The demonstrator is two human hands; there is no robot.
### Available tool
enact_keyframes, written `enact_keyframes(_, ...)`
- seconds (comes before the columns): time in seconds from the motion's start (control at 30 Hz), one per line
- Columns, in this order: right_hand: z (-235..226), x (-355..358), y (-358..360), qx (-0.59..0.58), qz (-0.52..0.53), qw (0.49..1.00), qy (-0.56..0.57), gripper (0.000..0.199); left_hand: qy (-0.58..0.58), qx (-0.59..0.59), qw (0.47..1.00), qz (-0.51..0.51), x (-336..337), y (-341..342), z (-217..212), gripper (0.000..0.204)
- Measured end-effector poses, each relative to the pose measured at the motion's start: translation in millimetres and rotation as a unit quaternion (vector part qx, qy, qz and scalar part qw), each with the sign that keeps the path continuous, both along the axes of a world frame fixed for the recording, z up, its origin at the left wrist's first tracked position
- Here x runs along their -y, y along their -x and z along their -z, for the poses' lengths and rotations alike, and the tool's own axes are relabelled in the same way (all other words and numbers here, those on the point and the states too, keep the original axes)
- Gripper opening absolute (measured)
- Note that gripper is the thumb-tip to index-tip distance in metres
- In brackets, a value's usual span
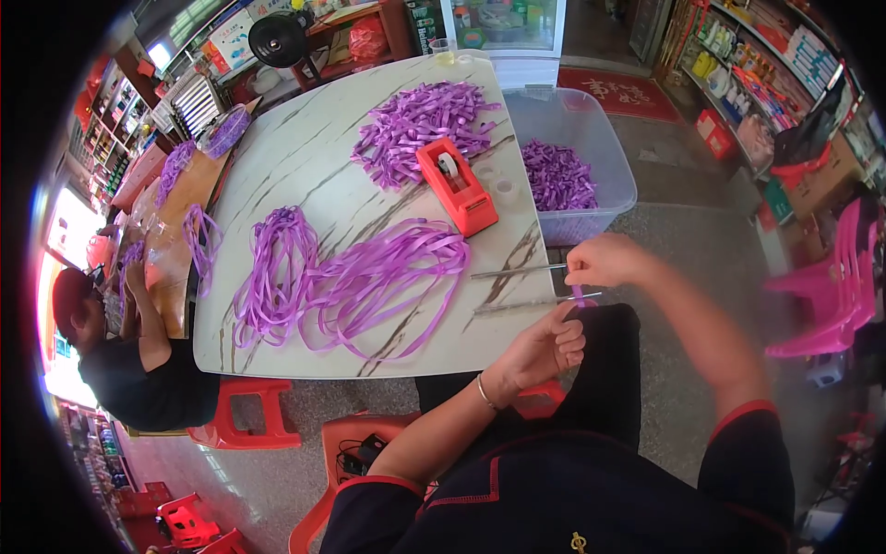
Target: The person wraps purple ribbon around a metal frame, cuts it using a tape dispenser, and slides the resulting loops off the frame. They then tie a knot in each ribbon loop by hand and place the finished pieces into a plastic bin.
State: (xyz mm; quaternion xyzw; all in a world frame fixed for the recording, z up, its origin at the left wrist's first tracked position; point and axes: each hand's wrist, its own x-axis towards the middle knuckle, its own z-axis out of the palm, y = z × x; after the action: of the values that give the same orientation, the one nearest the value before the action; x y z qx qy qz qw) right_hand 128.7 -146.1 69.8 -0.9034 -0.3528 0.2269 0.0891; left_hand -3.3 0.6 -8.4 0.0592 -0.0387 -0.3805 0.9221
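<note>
Two thin metal rods, a far rod [517, 272] and a near rod [531, 305], stick out past the table's right edge. A short bit of purple ribbon [579, 294] runs between my hands at the rods' ends. My right hand [604, 262] is closed in a pinch on the ribbon's upper part, by the far rod's tip. Below it, my left hand [546, 353] has its fingers curled and its thumb and forefinger together at the ribbon's lower end, beside the near rod. The fingers partly hide the ribbon.
On the marble-patterned table [323, 138] lie long ribbon loops [388, 277], a heap of short ribbon pieces [415, 129] and a red tape dispenser [457, 189]. A clear plastic bin [614, 175] holding more purple pieces stands beyond the right edge. Another person [138, 360] works at the left.
</note>
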Motion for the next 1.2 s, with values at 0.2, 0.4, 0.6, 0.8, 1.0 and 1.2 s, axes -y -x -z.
enact_keyframes(0.2,-6.9,-11.4,6.2,0.057,0.025,0.995,0.077,0.024,-0.003,-0.002,1.000,-0.005,-1.0,-0.2,0.5,0.028)
enact_keyframes(0.4,-13.2,-15.6,7.2,0.066,0.037,0.990,0.118,0.032,0.012,0.005,1.000,-0.002,-0.6,-0.9,1.9,0.029)
enact_keyframes(0.6,-5.7,-6.7,9.1,0.131,0.065,0.983,0.115,0.046,-0.008,-0.003,1.000,-0.006,0.8,-0.6,-0.6,0.029)
enact_keyframes(0.8,-0.8,8.3,17.0,0.074,0.166,0.983,-0.009,0.049,-0.002,-0.021,1.000,-0.007,-2.5,-0.3,2.4,0.033)
enact_keyframes(1.0,113.4,66.3,2.1,-0.434,0.403,0.646,-0.482,0.031,-0.018,-0.022,1.000,-0.006,3.3,-1.1,-4.7,0.033)
enact_keyframes(1.2,125.6,2.3,51.6,-0.576,0.400,0.459,-0.545,0.031,-0.017,-0.047,0.999,-0.020,-0.9,1.4,-8.0,0.044)
